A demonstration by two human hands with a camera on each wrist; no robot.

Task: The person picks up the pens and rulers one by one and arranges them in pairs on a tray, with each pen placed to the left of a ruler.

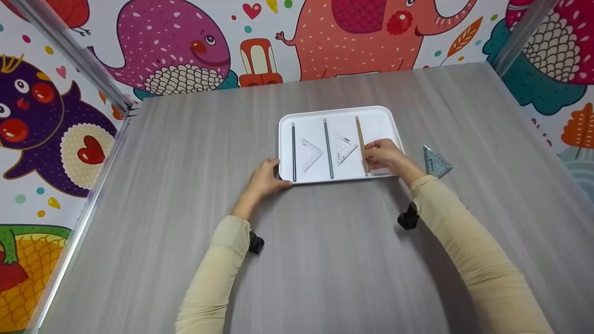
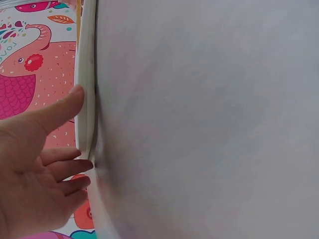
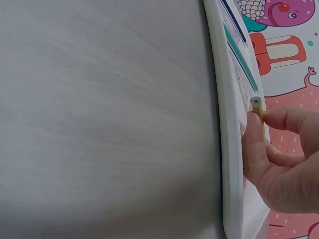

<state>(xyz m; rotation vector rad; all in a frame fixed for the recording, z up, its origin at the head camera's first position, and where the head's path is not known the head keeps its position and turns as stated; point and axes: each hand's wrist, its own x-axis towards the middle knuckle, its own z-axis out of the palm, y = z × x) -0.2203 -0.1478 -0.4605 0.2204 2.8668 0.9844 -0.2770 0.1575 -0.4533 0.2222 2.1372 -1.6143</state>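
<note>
A white tray (image 1: 320, 181) holds a black pencil (image 1: 293, 153), a green pencil (image 1: 328, 148) and two clear set squares, one on the left (image 1: 312, 155), the other on the right (image 1: 345, 149). My right hand (image 1: 384, 157) pinches a yellow pencil (image 1: 359, 132) between thumb and fingers over the tray's right part. In the right wrist view, the grey end of this pencil (image 3: 255, 101) shows just above the fingertips. At the tray's front left corner, my left hand (image 1: 267, 178) touches the rim, its thumb at the front edge and its fingers along the left side.
A bluish clear set square (image 1: 436, 162) lies on the grey table (image 1: 195, 153), right of the tray. Printed cartoon walls (image 1: 176, 46) stand behind and to the left. Black wrist cameras sit on both sleeves.
</note>
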